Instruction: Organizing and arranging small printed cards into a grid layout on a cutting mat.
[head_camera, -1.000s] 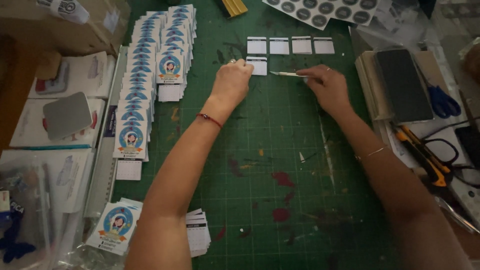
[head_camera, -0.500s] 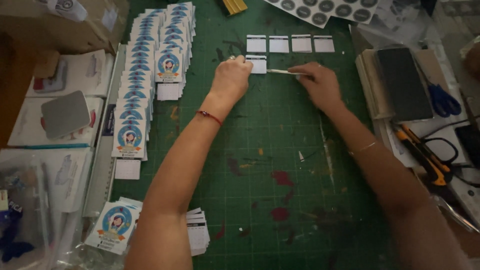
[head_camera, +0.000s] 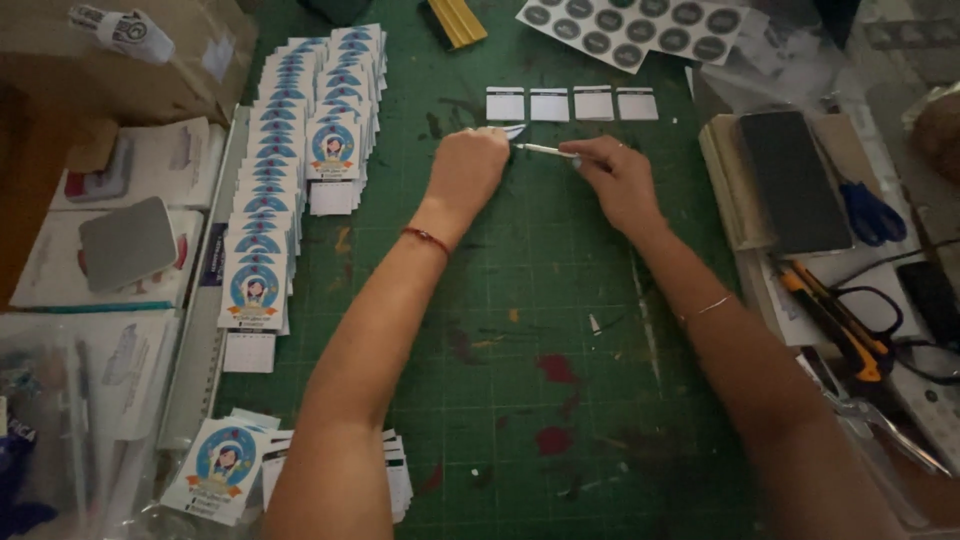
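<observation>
Head view, dim light. The left hand (head_camera: 466, 168) is resting knuckles-up on the green cutting mat (head_camera: 540, 330), fingers curled together and pressing down on a small white card (head_camera: 512, 131), of which only a corner is showing past the fingertips. The right hand (head_camera: 618, 176) is holding a thin craft knife (head_camera: 545, 150) in a pen-like pinch between thumb and forefingers, the tip pointing left and sitting just beside the left fingertips, at the edge of the card.

Just above the hands, four small white cards (head_camera: 572, 103) with dark top bands are lying in a row. To the left, overlapping printed cards with round blue portrait designs (head_camera: 290, 150) are running in two long columns. A sheet of round dark stickers (head_camera: 630, 25) is lying at the top right; blue-handled scissors (head_camera: 870, 212) and an orange utility cutter (head_camera: 835, 320) are sitting on the right side, well apart from the hands.

Risk, as judged: the blade tip is working very near the left fingertips (the gap is not resolvable here), so a slip toward the left could nick a finger. The card is held only by finger pressure; if it is shifting under the blade, the cut could wander or tear. Low light is making the edge hard to follow.
</observation>
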